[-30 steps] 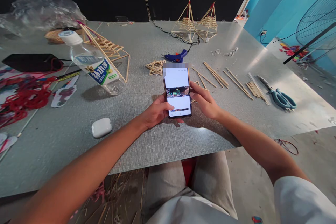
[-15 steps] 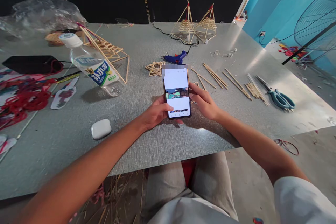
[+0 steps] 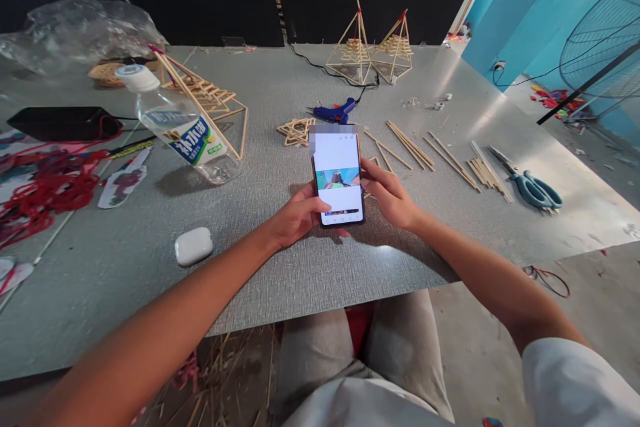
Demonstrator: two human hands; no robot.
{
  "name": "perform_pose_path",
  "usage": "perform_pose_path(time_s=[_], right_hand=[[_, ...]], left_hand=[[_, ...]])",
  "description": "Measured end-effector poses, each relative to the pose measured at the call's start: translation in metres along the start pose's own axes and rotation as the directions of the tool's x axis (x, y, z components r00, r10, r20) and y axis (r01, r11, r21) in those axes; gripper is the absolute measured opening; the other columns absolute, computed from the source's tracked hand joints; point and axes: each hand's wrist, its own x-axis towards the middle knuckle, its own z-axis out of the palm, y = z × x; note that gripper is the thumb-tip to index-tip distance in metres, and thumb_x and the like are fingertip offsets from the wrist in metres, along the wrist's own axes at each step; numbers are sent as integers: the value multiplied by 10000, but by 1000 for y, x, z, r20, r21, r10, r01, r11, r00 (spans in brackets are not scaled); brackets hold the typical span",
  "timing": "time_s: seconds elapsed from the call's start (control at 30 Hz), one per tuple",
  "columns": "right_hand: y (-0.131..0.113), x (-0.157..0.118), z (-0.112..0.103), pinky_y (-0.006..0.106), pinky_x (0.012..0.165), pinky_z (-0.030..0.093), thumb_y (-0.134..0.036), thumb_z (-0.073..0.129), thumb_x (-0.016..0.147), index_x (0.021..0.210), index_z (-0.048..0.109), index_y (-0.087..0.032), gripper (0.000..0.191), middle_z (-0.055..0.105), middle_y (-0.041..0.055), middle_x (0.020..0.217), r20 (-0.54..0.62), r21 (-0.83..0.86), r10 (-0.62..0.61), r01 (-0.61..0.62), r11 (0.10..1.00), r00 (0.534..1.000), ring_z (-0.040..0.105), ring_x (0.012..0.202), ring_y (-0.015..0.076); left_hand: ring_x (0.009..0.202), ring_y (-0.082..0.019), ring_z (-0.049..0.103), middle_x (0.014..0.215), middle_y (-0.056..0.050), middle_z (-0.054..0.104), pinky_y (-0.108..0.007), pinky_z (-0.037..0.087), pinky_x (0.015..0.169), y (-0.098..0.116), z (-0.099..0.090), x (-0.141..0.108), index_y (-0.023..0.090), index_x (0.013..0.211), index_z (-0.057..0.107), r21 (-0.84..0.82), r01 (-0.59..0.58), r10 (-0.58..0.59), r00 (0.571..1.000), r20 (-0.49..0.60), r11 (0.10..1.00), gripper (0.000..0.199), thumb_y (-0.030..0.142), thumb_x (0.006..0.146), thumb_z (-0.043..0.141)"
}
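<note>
Between my two hands I hold a smartphone [image 3: 339, 197] upright, its lit screen showing a small picture on white. My left hand [image 3: 299, 217] wraps the phone's lower left side, with the thumb over the screen's lower edge. Fingers of my right hand [image 3: 389, 193] grip the right edge. Just behind the phone lies a star-shaped frame of wooden sticks [image 3: 296, 131], partly covered by it. A blue hot glue gun [image 3: 335, 111] rests farther back. Loose wooden sticks [image 3: 411, 145] lie to the right, and more sticks near my right hand are partly hidden.
On the left stand a tilted-looking plastic bottle [image 3: 185, 127], a stick pyramid [image 3: 210, 97], a white earbud case [image 3: 193, 246] and red yarn [image 3: 65, 187]. Two stick pyramids [image 3: 357, 53] are at the back. Scissors [image 3: 535, 187] lie on the right; a fan [image 3: 605, 47] stands beyond the table.
The picture on the phone's screen has changed to a brighter one with blue in it. Both hands keep the same hold on the phone.
</note>
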Motion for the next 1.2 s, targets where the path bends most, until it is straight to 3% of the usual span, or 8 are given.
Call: perform_pose_path(time_s=[0.57, 0.77, 0.93, 1.1, 1.2], right_hand=[[3, 0, -1, 507, 1063, 694, -415, 559, 1088, 1551, 722, -244, 520, 856, 102, 1397, 7, 5, -10, 10, 1000, 1000, 780, 1233, 314], [3, -1, 0, 498, 1035, 701, -398, 549, 1084, 1539, 711, -236, 510, 865, 110, 1379, 20, 48, -2, 1, 999, 1000, 795, 1237, 317], [4, -1, -2, 523, 1047, 690, -409, 551, 1097, 1558, 703, -240, 513, 855, 119, 1360, 21, 20, 0, 0, 1000, 1000, 775, 1248, 333], [3, 0, -4, 528, 1043, 685, -427, 572, 1096, 1566, 694, -201, 536, 838, 138, 1391, 7, -11, -3, 3, 1000, 1000, 761, 1206, 323], [4, 0, -3, 523, 1077, 680, -409, 571, 1089, 1573, 692, -202, 540, 830, 136, 1444, 1, 24, -16, 16, 1000, 1000, 763, 1257, 321]], left_hand=[[1142, -391, 828, 1401, -157, 830, -543, 789, 765, 1, -1, 0, 226, 1397, 736, 11, 2, -2, 1000, 6, 1000, 576, 222, 824, 798], [1172, -411, 826, 1452, -155, 817, -598, 786, 786, 1, -4, 2, 236, 1446, 740, 5, 11, -11, 1000, 13, 1000, 621, 228, 825, 759], [1292, -503, 799, 1484, -199, 810, -692, 771, 821, 4, -1, 6, 186, 1444, 733, -62, 26, -23, 998, 50, 998, 577, 376, 902, 686], [1125, -378, 839, 1419, -167, 821, -539, 787, 760, 5, 10, 1, 214, 1414, 697, 109, 31, -24, 997, -69, 994, 601, 213, 837, 864], [1134, -378, 832, 1417, -178, 814, -527, 792, 751, 5, 11, -1, 205, 1404, 693, 94, 36, -29, 997, -71, 995, 629, 227, 807, 890]])
